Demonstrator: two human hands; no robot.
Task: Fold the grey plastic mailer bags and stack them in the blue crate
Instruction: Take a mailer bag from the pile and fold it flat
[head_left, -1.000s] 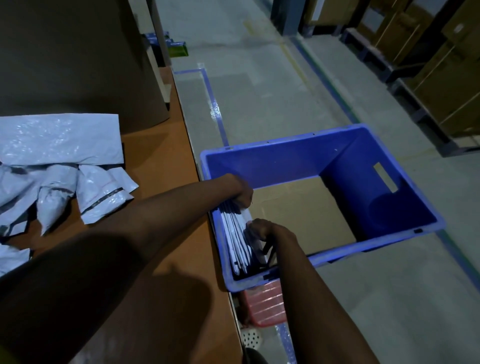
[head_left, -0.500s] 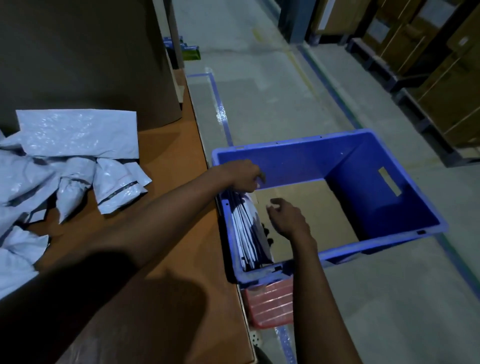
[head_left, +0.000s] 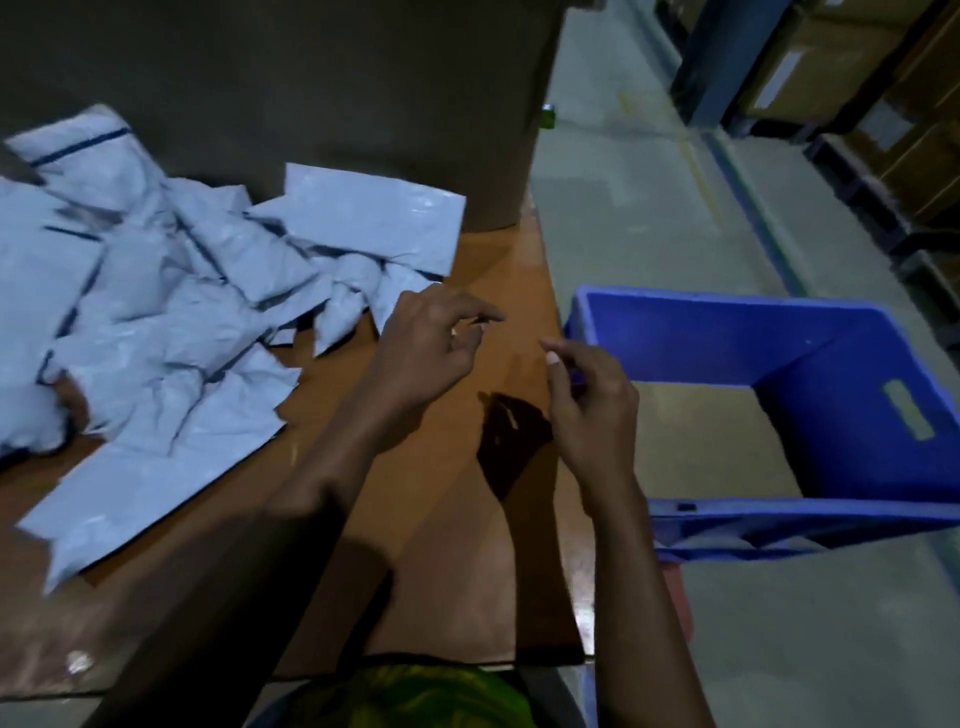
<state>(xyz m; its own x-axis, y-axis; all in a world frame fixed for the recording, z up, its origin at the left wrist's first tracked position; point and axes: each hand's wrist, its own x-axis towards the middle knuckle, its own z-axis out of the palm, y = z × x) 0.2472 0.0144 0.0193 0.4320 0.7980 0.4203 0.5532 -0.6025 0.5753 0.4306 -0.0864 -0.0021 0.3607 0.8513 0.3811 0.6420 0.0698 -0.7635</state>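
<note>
Head view: grey mailer bags (head_left: 171, 312) lie heaped at 9 o'clock on the orange table (head_left: 441, 545). The left hand (head_left: 426, 353) and the right hand (head_left: 595, 400) hover at centre, fingers loosely curled, both empty. The blue crate (head_left: 727, 304) sits at 3 o'clock.

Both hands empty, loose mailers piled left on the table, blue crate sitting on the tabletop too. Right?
No. Head view: the blue crate is beside the table, off its right edge, not on it. Rest holds: left hand and right hand empty, mailers piled left.
</note>
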